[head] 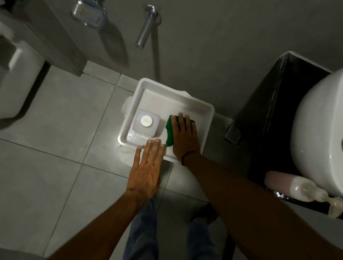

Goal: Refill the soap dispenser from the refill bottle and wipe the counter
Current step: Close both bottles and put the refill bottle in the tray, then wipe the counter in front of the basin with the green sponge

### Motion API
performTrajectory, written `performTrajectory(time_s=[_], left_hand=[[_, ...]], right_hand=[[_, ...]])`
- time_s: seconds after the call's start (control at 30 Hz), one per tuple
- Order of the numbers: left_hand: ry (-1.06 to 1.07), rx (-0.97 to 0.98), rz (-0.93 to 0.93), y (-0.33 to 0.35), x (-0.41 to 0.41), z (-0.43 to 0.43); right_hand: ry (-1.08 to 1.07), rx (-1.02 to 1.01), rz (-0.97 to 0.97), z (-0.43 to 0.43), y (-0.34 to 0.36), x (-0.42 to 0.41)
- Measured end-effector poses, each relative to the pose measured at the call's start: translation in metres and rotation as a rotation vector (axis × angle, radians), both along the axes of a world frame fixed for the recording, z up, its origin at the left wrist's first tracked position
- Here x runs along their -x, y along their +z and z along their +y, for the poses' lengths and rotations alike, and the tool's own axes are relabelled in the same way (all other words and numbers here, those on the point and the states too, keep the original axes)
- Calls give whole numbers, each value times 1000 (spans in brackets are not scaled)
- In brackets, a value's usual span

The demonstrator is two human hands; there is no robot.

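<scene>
A white tray [204,111] stands on the tiled floor against the wall. Inside it, at the left, sits a translucent refill bottle [141,128] with a white cap. My right hand [184,136] lies flat on a green cloth [169,129] in the tray, just right of the bottle. My left hand [146,168] hovers over the tray's near edge, fingers spread, holding nothing. A pink soap dispenser [287,185] with a pump stands on the black counter [272,106] at the right.
A white basin [320,123] sits on the black counter. On the wall above hang a chrome spout [147,26] and a soap dish [87,14]. A toilet [11,79] stands at the left. A floor drain [233,134] lies right of the tray. My legs are below.
</scene>
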State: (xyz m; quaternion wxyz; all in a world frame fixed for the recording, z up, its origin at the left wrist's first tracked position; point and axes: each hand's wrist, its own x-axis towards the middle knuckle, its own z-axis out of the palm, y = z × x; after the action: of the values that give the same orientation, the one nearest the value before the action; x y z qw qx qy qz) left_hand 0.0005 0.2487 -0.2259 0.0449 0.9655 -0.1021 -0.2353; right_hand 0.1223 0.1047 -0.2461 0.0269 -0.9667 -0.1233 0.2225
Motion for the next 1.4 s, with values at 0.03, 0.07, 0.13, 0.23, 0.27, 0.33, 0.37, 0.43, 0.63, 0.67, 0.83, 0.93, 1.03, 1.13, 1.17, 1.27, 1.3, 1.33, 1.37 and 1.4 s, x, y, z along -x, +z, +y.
performTrajectory(time_s=[0.03, 0.07, 0.13, 0.23, 0.27, 0.33, 0.37, 0.43, 0.63, 0.67, 0.83, 0.93, 1.03, 1.13, 1.17, 1.27, 1.3, 1.33, 1.37, 1.4], left_hand=[[2, -5, 0, -1, 0, -1], [1, -9, -2, -3, 1, -2], [-1, -15, -7, -4, 1, -1], [2, 5, -4, 3, 0, -1], [5, 22, -8, 9, 0, 0], [5, 52, -26, 24, 4, 2], [6, 72, -39, 35, 6, 3], [8, 110, -57, 60, 14, 4], [-12, 66, -129, 131, 52, -15], [-10, 61, -128, 141, 59, -21], [1, 154, -109, 194, 96, -95], [-52, 195, -55, 220, 108, -165], [-97, 238, -154, 239, 109, -234], [-133, 301, -262, 254, 105, -296], [-145, 322, -288, 257, 103, -312], [-191, 312, -346, 263, 94, -356], [-192, 298, -352, 263, 90, -367], [-190, 282, -353, 262, 85, -375], [-191, 260, -348, 261, 81, -383], [-196, 233, -336, 259, 76, -388]], right_hand=[[12, 8, -12, -1, -3, 0], [26, 16, -23, -1, -5, -1], [46, 24, -36, -2, -6, -1], [48, -10, -50, -7, 3, -1], [41, -37, -72, -8, 11, 1], [6, -118, -106, -8, 31, 9], [-12, -155, -115, -9, 45, 16], [-49, -212, -121, -14, 80, 37], [-91, -332, -95, -67, 163, 138], [-90, -338, -103, -79, 169, 157], [-115, -279, 16, -164, 211, 237], [-228, -287, -56, -226, 216, 272], [-261, -244, -112, -287, 215, 286], [-333, -215, -104, -344, 218, 287], [-361, -215, -111, -358, 218, 286], [-352, -224, -197, -392, 215, 279], [-340, -229, -218, -399, 213, 276], [-333, -237, -218, -403, 213, 272], [-326, -245, -211, -406, 212, 268], [-322, -254, -207, -409, 212, 264]])
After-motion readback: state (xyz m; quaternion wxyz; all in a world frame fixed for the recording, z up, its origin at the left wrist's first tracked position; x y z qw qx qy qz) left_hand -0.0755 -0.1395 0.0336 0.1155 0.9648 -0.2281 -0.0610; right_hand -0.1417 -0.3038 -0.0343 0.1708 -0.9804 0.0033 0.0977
